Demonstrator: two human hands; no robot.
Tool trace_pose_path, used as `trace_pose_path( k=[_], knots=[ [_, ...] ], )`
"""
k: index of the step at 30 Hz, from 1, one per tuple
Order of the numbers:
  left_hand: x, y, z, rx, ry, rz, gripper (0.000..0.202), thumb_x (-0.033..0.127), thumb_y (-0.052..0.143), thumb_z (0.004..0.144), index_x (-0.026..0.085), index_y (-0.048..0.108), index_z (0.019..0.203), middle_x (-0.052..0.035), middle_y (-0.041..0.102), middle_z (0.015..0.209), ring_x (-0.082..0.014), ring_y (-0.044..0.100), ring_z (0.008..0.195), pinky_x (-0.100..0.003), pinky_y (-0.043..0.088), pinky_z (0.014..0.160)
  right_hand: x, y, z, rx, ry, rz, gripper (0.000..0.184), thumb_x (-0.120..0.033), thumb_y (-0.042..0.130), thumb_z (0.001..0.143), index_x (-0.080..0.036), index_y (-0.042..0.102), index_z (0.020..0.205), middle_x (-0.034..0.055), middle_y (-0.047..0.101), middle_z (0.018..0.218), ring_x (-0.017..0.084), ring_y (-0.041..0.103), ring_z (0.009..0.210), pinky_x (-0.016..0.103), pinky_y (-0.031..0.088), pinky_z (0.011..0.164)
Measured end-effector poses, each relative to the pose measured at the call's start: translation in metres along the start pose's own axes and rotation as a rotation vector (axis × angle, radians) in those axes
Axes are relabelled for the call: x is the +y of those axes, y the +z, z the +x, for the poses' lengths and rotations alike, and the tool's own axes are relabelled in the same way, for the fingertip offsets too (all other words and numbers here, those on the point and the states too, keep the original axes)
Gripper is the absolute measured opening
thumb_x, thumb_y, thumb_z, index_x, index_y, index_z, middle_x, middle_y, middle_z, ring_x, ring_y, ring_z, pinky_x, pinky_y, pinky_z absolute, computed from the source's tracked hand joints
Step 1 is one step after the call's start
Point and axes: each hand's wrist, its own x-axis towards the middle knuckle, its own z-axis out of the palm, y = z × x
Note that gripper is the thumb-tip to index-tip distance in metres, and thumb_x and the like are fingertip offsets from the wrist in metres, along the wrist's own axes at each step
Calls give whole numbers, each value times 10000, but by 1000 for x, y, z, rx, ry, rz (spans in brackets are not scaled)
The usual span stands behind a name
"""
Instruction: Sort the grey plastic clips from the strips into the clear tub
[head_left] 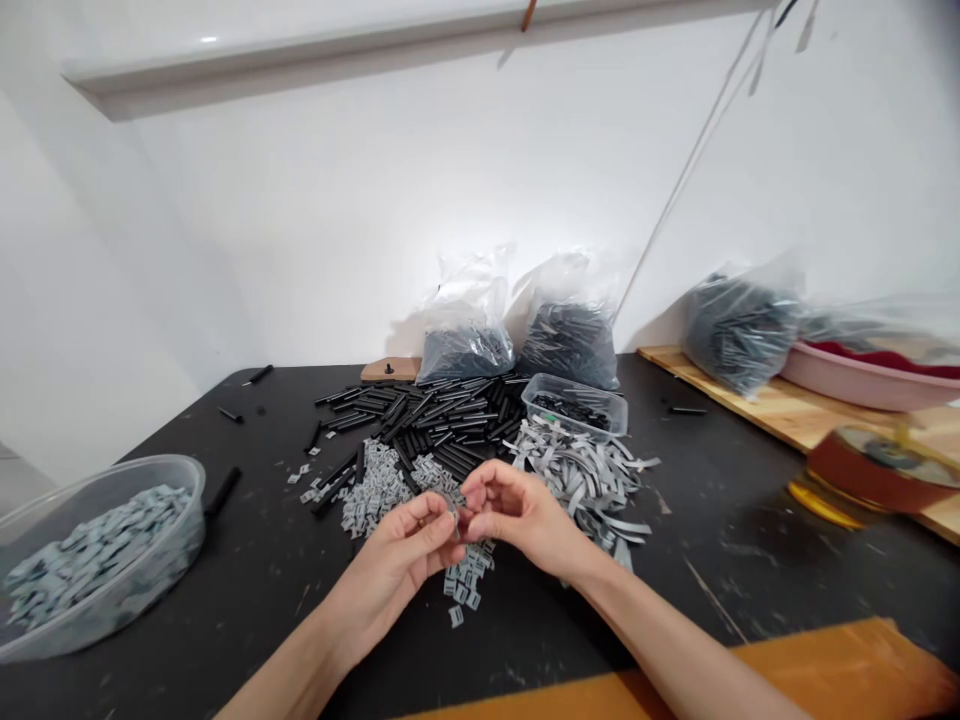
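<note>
Slippage is what we are weighing most here: we are pinching a small grey piece point(454, 516) between the fingertips of our left hand point(394, 565) and our right hand point(517, 510), and the fingers are partly hiding it. It is sitting just above a scattered heap of grey clips point(469, 578), so if it is squeezed unevenly or twisted too hard, it could spring loose and be lost among them. Loose grey strips point(589, 490) and black tubes point(427, 420) are also lying close by on the scuffed black table point(259, 570), and a wrist or forearm dragging across them could spread the piles or mix them together. We are holding both hands low and close together over the heap, with the palms turned inward and the fingers curled toward each other. Our left forearm point(300, 670) and right forearm point(675, 640) are angling in from the near corners of the view, converging on the pinch. Neither hand is clenched into a fist or letting go; both are grasping the piece delicately.
</note>
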Motion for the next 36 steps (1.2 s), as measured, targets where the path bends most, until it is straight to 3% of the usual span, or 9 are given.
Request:
trace_pose_path(
  k=[2, 4, 8, 15, 23, 36],
  knots=[
    [3, 2, -3, -30, -38, 77, 113, 258, 691, 831, 157, 640, 832, -47, 650, 844, -119, 598, 782, -213, 486, 706, -1, -2, 0, -33, 45, 58, 318, -325, 699, 811, -186, 618, 1084, 1, 537, 814, 101, 535, 686, 241, 451, 650],
    [5, 2, -5, -28, -49, 180, 133, 281, 700, 821, 155, 667, 851, -45, 659, 815, -113, 595, 743, -196, 473, 662, -1, -4, 0, -65, 56, 31, 272, -349, 674, 830, -154, 662, 1018, 13, 553, 813, 89, 526, 646, 239, 446, 633],
    [4, 0, -3, 71, -32, 352, 202, 325, 732, 781, 142, 731, 867, -47, 682, 776, -116, 597, 736, -191, 471, 671, 1, -7, 1, -65, 74, -26, 225, -335, 740, 767, -127, 674, 822, 16, 576, 784, 81, 526, 610, 228, 439, 599],
    [1, -7, 3, 226, 86, 458, 227, 316, 779, 711, 155, 720, 861, -33, 714, 728, -119, 604, 633, -221, 485, 629, 4, -8, 0, -121, 165, 35, 228, -324, 742, 765, -125, 669, 848, 29, 630, 743, 115, 601, 643, 265, 490, 659],
    [6, -4, 1, 233, 120, 523, 234, 324, 741, 747, 158, 729, 912, -51, 754, 795, -159, 676, 700, -254, 533, 698, 6, -6, 2, -5, 235, 57, 251, -289, 792, 697, -115, 652, 813, 24, 665, 666, 123, 643, 634, 231, 502, 638],
    [3, 0, -1, 255, 195, 672, 156, 308, 710, 770, 179, 708, 856, -29, 748, 770, -174, 695, 729, -238, 532, 687, 7, -1, 1, 35, 252, 81, 254, -267, 790, 696, -122, 631, 830, 10, 649, 665, 103, 616, 629, 223, 476, 646]
  ],
)
